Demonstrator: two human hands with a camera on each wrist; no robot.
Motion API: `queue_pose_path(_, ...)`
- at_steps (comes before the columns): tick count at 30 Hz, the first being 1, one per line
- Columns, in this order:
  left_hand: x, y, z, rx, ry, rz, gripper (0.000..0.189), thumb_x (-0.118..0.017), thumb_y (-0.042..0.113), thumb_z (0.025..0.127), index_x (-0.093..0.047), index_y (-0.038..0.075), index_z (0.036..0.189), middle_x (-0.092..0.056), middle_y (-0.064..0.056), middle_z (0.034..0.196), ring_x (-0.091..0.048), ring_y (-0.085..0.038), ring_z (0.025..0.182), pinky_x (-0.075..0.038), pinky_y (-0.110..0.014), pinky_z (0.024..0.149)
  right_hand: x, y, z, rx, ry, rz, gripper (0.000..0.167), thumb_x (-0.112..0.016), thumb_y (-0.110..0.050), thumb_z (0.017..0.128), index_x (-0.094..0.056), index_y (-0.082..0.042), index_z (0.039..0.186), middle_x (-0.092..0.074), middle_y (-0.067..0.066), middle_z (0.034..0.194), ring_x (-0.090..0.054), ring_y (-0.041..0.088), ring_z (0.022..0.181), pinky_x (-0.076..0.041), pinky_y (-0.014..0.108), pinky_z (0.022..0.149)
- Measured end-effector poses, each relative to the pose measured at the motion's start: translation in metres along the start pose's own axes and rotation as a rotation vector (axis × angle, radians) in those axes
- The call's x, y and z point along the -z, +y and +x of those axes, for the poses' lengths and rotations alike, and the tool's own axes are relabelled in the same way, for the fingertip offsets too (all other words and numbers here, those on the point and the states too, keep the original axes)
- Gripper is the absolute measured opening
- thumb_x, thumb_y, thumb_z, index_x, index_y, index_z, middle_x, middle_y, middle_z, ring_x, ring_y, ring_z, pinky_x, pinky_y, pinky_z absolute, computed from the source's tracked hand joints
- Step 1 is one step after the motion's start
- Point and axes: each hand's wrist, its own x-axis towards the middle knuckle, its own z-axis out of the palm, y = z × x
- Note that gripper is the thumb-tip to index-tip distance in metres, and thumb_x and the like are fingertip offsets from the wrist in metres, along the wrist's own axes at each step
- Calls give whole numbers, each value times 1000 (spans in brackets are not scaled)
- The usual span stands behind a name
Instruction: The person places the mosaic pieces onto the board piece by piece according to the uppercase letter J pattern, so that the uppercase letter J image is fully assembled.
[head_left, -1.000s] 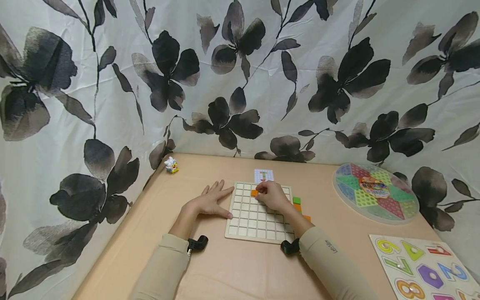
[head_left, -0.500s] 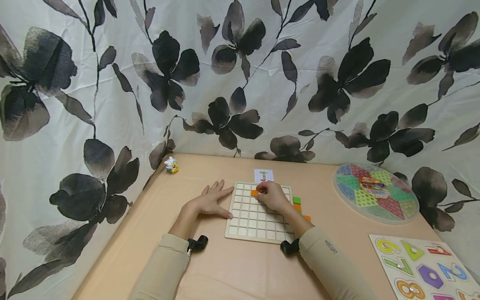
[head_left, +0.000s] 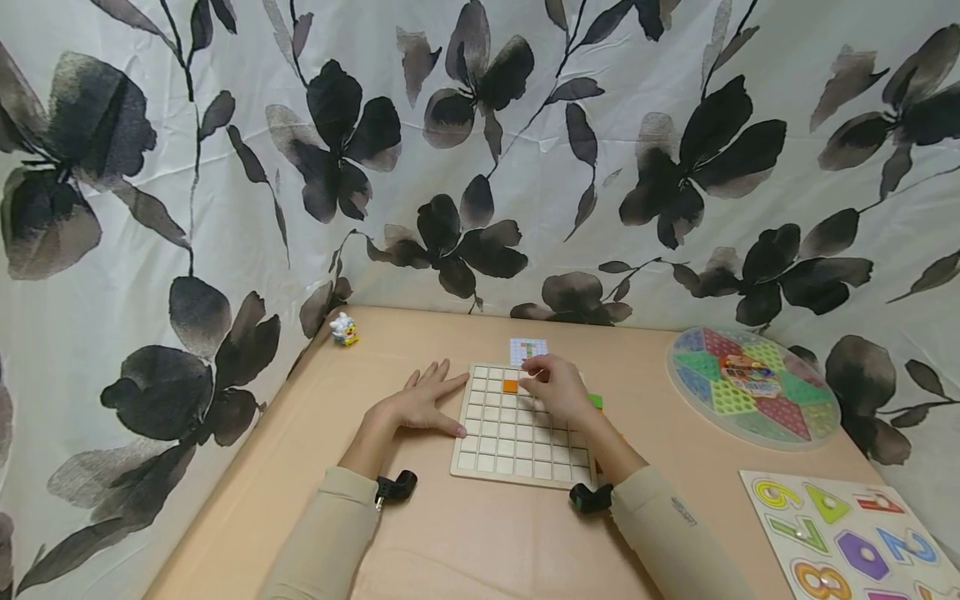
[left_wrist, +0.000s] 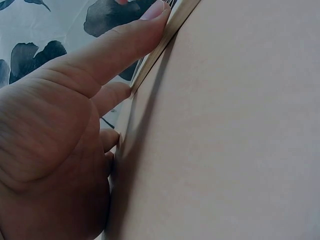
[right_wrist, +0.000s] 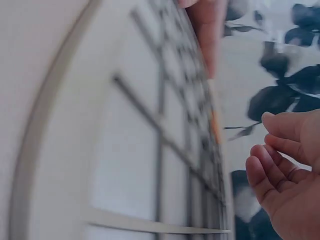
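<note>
A pale wooden grid board point(head_left: 495, 454) lies on the table with one orange square tile point(head_left: 510, 387) in a cell near its far edge. My left hand point(head_left: 416, 407) rests at the board's left side, fingers spread. Its thumb and fingers touch the board's edge point(left_wrist: 167, 40) in the left wrist view. Above the far part of the board is my right hand point(head_left: 558, 390), just right of the tile. In the right wrist view its fingers point(right_wrist: 260, 175) are loosely bent with nothing between them. A green tile point(head_left: 596, 401) shows beyond the right forearm, which hides other tiles.
A small patterned card point(head_left: 527, 344) lies behind the board. To the right are a round multicoloured game board point(head_left: 750, 383) and a sheet of number shapes point(head_left: 847, 533). A little toy figure point(head_left: 344, 330) stands at the far left, and a floral curtain point(head_left: 570, 208) hangs behind.
My right hand has drawn back to the right from the orange tile, which stays in its cell and now shows whole. The left hand has not moved.
</note>
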Motion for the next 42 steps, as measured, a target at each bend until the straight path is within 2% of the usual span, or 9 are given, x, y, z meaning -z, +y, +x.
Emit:
queue_pose_path(5,-1,-1,0,7,0,3,109,-84,61,77,-31,26,165,3,-20,175,8,-38,162,9,-59,130,15,-15,-11,66,66,2,32,-76,-16,96,-72,-4,126,-69,19,117,-66,24,95,-56,28,76)
queue_pose_path(10,-1,-1,0,9,-2,7,109,-84,61,77,-31,27,166,3,-19,175,8,-38,163,9,-59,130,27,-25,-24,102,103,9,31,-77,-15,95,-72,-7,125,-70,16,116,-66,22,94,-56,26,78)
queue_pose_path(19,1,0,0,4,-3,9,110,-84,60,77,-30,25,166,2,-21,175,8,-39,162,9,-60,129,40,-18,-36,180,98,-26,32,-76,-17,96,-71,-13,128,-70,6,121,-64,19,97,-56,32,82)
queue_pose_path(26,0,1,0,3,-2,7,109,-84,60,77,-30,25,166,2,-20,175,8,-39,162,9,-60,129,57,-7,-40,116,118,-76,34,-75,-18,98,-69,-15,131,-69,7,125,-63,20,99,-55,29,84)
queue_pose_path(34,0,0,1,3,-3,7,109,-84,60,77,-30,25,166,2,-20,175,8,-40,162,9,-59,129,77,14,-42,13,119,-150,36,-70,-20,101,-66,-12,136,-66,12,132,-60,24,105,-54,36,91)
queue_pose_path(39,-1,0,2,2,0,8,109,-84,60,77,-31,25,166,2,-21,175,8,-39,162,9,-59,130,85,29,-43,-77,108,-160,36,-68,-22,102,-65,-11,136,-64,12,130,-57,27,106,-52,37,90)
queue_pose_path(42,-1,-1,2,2,4,8,110,-84,61,76,-31,25,166,2,-21,175,7,-40,162,8,-60,130,87,37,-43,-103,86,-170,36,-69,-23,102,-66,-11,135,-64,11,128,-57,28,106,-51,37,88)
